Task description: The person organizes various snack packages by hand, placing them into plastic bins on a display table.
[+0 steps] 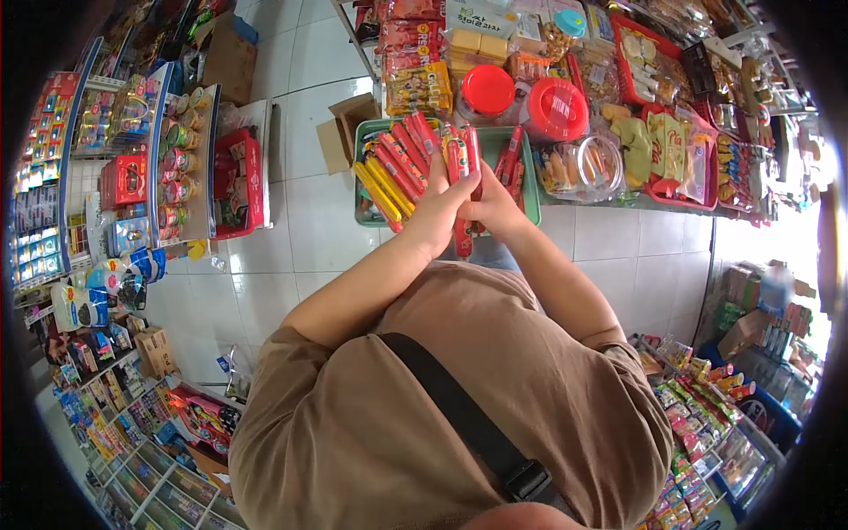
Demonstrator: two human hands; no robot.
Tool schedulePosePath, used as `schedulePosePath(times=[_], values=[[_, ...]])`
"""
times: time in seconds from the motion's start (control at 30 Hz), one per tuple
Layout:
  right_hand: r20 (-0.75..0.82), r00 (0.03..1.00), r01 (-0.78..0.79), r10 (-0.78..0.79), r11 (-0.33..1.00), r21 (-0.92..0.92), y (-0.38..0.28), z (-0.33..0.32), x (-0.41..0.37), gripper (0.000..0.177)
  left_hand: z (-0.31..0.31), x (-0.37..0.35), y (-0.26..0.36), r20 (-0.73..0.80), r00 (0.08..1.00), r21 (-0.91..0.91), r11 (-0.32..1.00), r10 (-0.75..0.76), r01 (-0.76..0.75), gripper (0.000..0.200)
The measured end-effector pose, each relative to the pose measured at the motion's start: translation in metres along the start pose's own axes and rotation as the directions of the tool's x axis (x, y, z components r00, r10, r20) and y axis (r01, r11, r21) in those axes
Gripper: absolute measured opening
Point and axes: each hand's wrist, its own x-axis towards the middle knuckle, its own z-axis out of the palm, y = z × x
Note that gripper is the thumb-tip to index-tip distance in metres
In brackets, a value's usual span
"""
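Note:
Both of my hands are closed around a small bundle of red wrapped sticks (461, 159), which look like packaged sausages, held upright over a green tray. My left hand (435, 210) grips the bundle from the left, and my right hand (497, 208) from the right, with the fingers partly hidden. The green tray (362, 208) sits at the edge of the display. On its left side lie more red sticks (402, 163) and several yellow sticks (382, 192). A few red sticks (511, 159) rest on its right side.
Beyond the tray are red-lidded jars (554, 108), a round clear container (601, 166) and red baskets (676, 190) of snacks. An open cardboard box (344, 132) stands left of the tray. Stocked shelves (212, 159) line the left, with more packaged goods (698, 406) at lower right.

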Motion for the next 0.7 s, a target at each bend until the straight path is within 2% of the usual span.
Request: schedulePosePath(times=[0.1, 0.13, 0.17, 0.23, 0.27, 0.3, 0.37, 0.47, 0.5, 0.57, 0.6, 0.63, 0.7], values=[[0.002, 0.986, -0.162, 0.167, 0.949, 0.27, -0.002, -0.016, -0.007, 0.075, 0.015, 0.002, -0.006, -0.016, 0.999, 0.052, 0.998, -0.036, 0.036, 0.068], [-0.031, 0.972, -0.209, 0.233, 0.917, 0.341, -0.006, -0.023, -0.012, 0.074, 0.014, 0.007, -0.009, 0.088, 0.995, 0.194, 0.981, -0.04, 0.022, 0.078], [0.034, 0.973, -0.222, 0.227, 0.889, 0.402, 0.013, -0.048, -0.011, 0.071, 0.019, 0.009, -0.011, 0.056, 0.998, 0.548, 0.835, 0.021, -0.049, 0.08], [0.111, 0.974, -0.223, 0.196, 0.776, 0.59, 0.0, -0.066, -0.015, 0.069, 0.03, 0.016, -0.011, 0.213, 0.977, 0.822, 0.538, 0.011, -0.185, 0.081], [0.064, 0.972, -0.212, 0.224, 0.737, 0.641, -0.005, -0.072, -0.02, 0.069, 0.042, 0.017, -0.011, 0.194, 0.981, 0.893, 0.414, 0.0, -0.177, 0.077], [0.063, 0.984, -0.164, 0.165, 0.72, 0.675, -0.013, -0.076, -0.021, 0.072, 0.053, 0.02, -0.011, 0.264, 0.96, 0.914, 0.294, 0.09, -0.279, 0.076], [-0.018, 0.998, -0.036, 0.063, 0.755, 0.655, -0.035, -0.085, -0.025, 0.075, 0.085, 0.025, -0.008, 0.221, 0.973, 0.972, 0.064, 0.068, -0.225, 0.073], [-0.043, 0.998, 0.006, 0.035, 0.695, 0.719, -0.044, -0.13, -0.023, 0.077, 0.109, 0.044, -0.02, 0.324, 0.933, 0.942, 0.032, 0.159, -0.333, 0.069], [-0.118, 0.993, 0.075, 0.011, 0.712, 0.698, -0.059, -0.139, -0.022, 0.076, 0.115, 0.051, -0.024, 0.365, 0.903, 0.91, 0.117, 0.227, -0.398, 0.067], [0.024, 0.997, 0.038, -0.078, 0.706, 0.708, -0.077, -0.184, -0.022, 0.074, 0.124, 0.067, -0.033, 0.419, 0.827, 0.807, 0.263, 0.376, -0.529, 0.064], [0.012, 0.995, 0.057, -0.098, 0.674, 0.737, -0.085, -0.206, -0.02, 0.073, 0.125, 0.074, -0.038, 0.391, 0.842, 0.789, 0.336, 0.371, -0.515, 0.064], [0.002, 0.993, 0.075, -0.118, 0.64, 0.765, -0.094, -0.229, -0.018, 0.073, 0.123, 0.082, -0.046, 0.334, 0.863, 0.817, 0.341, 0.379, -0.466, 0.062], [-0.2, 0.979, 0.141, -0.04, 0.838, 0.526, -0.106, -0.283, -0.014, 0.073, 0.112, 0.096, -0.067, 0.211, 0.893, 0.865, 0.351, 0.397, -0.36, 0.058]])
